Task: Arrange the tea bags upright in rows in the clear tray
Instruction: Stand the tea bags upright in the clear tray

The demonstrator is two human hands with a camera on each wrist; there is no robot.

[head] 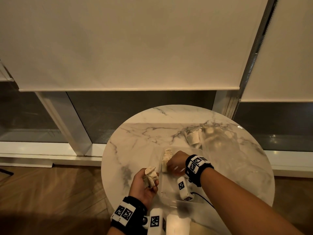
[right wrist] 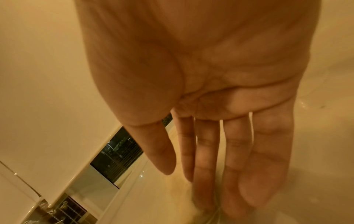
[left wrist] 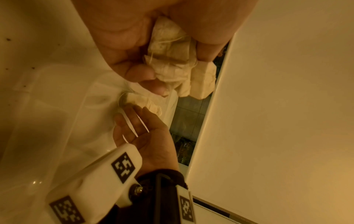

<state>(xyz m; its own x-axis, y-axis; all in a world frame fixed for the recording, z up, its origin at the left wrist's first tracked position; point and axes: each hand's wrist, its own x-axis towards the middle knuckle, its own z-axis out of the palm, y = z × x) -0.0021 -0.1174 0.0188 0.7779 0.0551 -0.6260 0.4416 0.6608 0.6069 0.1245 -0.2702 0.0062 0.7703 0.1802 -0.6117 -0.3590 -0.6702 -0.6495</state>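
Tea bags [head: 150,176] sit bunched in the grip of a person's left hand [head: 143,188], fingers curled around them, just left of the clear tray [head: 169,194] on the round marble surface [head: 135,133]. Inside the tray, more tea bags in a row [head: 166,159] stand along its left side, where the right hand [head: 176,162] reaches in with straight, relaxed fingers [right wrist: 206,159] touching the row, its grip open. Beyond the tray's far right corner lie loose tea bags [head: 194,136] beside a clear plastic bag [head: 220,143].
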